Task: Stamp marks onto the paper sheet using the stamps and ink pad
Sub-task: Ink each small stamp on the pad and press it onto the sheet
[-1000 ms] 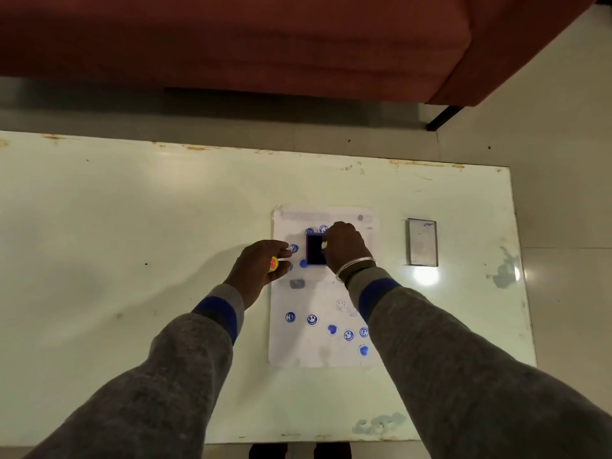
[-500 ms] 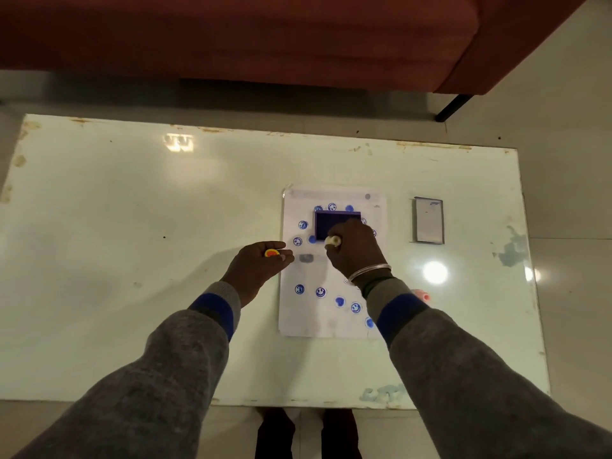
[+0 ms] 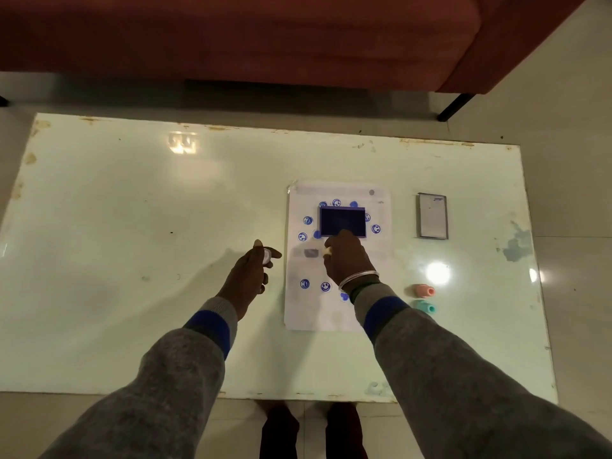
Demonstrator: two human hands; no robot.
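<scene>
A white paper sheet (image 3: pixel 334 313) lies on the table with several blue round marks on it. The open blue ink pad (image 3: pixel 342 221) sits on the sheet's upper part. My right hand (image 3: pixel 347 260) rests just below the pad and holds a small cream-coloured stamp (image 3: pixel 328 251) between its fingers. To the left of the sheet, my left hand (image 3: pixel 248 276) is raised a little and grips a small round white piece (image 3: pixel 267 254), perhaps a stamp or its cap. A pink stamp (image 3: pixel 423 290) and a teal stamp (image 3: pixel 424 307) lie on the table to the right of the sheet.
The pale green table (image 3: pixel 132 243) has worn edges. The ink pad's lid (image 3: pixel 432 216) lies at the right of the sheet. A red sofa (image 3: pixel 265 38) stands beyond the far edge. Feet show under the near edge.
My right hand has drawn back from the ink pad toward me. My left hand has turned, so a white piece shows where orange showed. The camera has pulled back, revealing the pink and teal stamps.
</scene>
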